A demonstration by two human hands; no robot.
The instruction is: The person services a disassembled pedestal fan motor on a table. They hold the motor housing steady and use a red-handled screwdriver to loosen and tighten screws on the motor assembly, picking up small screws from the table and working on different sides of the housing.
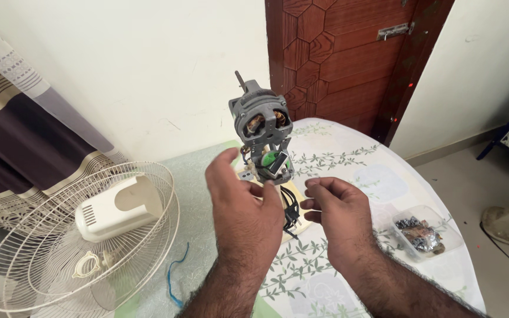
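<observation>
A grey fan motor (pixel 261 123) with copper windings and a green part low down stands upright on a cream base (pixel 294 207) at the middle of the table. A black cord (pixel 290 213) hangs down from it. My left hand (pixel 243 206) is raised just in front of the motor's lower end, fingers apart, thumb near the motor's foot. Whether it touches the motor I cannot tell. My right hand (pixel 337 215) hovers to the right of the cord with its fingers curled and nothing in it.
A white wire fan guard (pixel 48 259) lies at the left with a cream motor cover (pixel 119 207) in it. A clear plastic tub of small metal parts (pixel 426 231) sits at the right. The leaf-patterned table cloth (pixel 349 165), a wooden door (pixel 349 53) and a curtain (pixel 13 135) surround.
</observation>
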